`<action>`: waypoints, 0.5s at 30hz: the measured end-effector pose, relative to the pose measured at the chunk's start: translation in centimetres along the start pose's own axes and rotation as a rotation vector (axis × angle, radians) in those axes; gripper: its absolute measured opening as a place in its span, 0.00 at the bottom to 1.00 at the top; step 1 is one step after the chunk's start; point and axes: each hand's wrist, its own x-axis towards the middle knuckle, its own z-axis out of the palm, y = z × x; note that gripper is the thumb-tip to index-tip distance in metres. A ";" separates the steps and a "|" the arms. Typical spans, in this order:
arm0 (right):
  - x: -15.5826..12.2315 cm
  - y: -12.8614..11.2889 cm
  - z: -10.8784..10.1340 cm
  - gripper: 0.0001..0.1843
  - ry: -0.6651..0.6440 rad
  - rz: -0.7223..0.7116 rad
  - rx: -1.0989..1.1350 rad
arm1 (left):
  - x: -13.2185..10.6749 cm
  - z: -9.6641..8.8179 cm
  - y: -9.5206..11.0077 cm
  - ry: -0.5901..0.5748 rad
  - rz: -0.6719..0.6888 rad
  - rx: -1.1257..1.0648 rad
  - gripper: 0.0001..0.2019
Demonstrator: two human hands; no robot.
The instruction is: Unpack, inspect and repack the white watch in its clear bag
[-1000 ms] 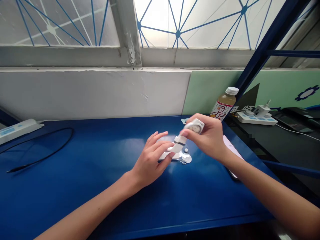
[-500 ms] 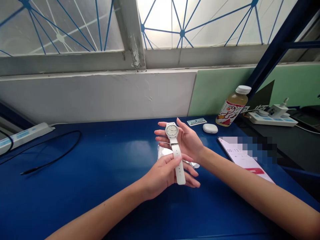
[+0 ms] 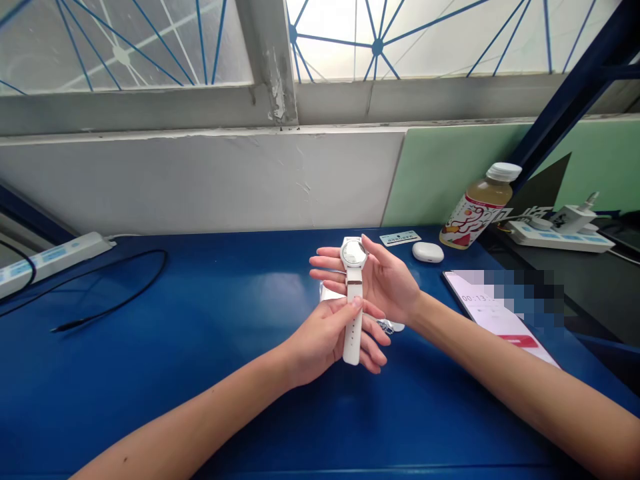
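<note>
A white wristwatch [image 3: 353,253] with a round pale dial is in front of me, its long strap pointing down toward me. My left hand [image 3: 320,343] pinches the strap between thumb and fingers, with the other fingers spread beneath. Behind the watch, my right hand [image 3: 393,283] is palm up with fingers stretched out flat. The watch head lies over those fingers, and the right thumb is close to its edge. Partly hidden behind both hands, a white item [image 3: 330,291] and a small shiny silvery piece [image 3: 387,326] lie on the blue table [image 3: 225,413].
On the right are a phone [image 3: 495,317] showing a timer, a white earbud case [image 3: 428,252], a small card [image 3: 400,238] and a drink bottle [image 3: 475,210]. A power strip [image 3: 55,260] and black cable [image 3: 160,267] lie left. Another power strip [image 3: 560,239] stands far right.
The watch has turned more upright, its strap end swinging slightly left, and glare now covers part of the dial. Both hands keep their places on it. The camera view has shifted slightly.
</note>
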 end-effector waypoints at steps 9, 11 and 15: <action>0.2 0.0 -0.4 0.27 -0.009 0.040 -0.025 | 0.0 0.6 0.0 0.105 0.004 0.050 0.18; 0.3 -0.2 -0.4 0.28 0.016 0.052 -0.018 | 0.0 0.8 -0.2 0.115 0.019 0.054 0.18; 0.4 -0.7 -0.5 0.27 0.118 0.018 -0.031 | 0.0 0.7 -0.3 0.087 0.032 0.014 0.16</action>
